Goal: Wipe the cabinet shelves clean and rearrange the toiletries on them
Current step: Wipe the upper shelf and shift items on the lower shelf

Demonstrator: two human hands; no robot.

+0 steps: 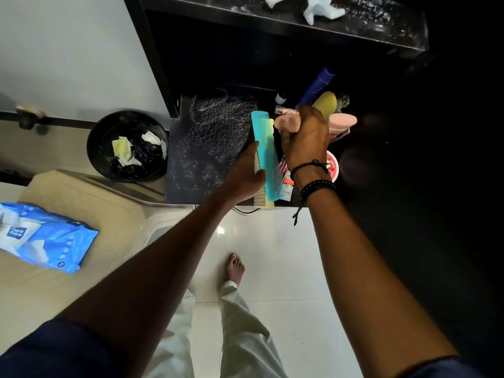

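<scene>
The black speckled cabinet shelf point(207, 148) shows open surface on its left half. A round black bin point(126, 145) stands just left of it. At its front edge the left hand point(245, 173) grips a long teal plastic comb point(266, 148). The right hand point(305, 143) clutches a peach plastic bottle point(285, 124) over its right side.

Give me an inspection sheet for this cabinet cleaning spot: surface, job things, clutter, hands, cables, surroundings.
Surface: dark speckled shelf, left part bare, right part crowded.
Job's things: teal comb, cream comb, peach bottle, yellow bottle, blue tube, red-and-white tub.
Clutter: black bin holding crumpled wipes; blue wipes pack on a beige surface.
Hands: left hand holds both combs; right hand grips the peach bottle.
Cables: nothing seen.
Surroundings: white tiled floor; white figure on the upper shelf.
</scene>
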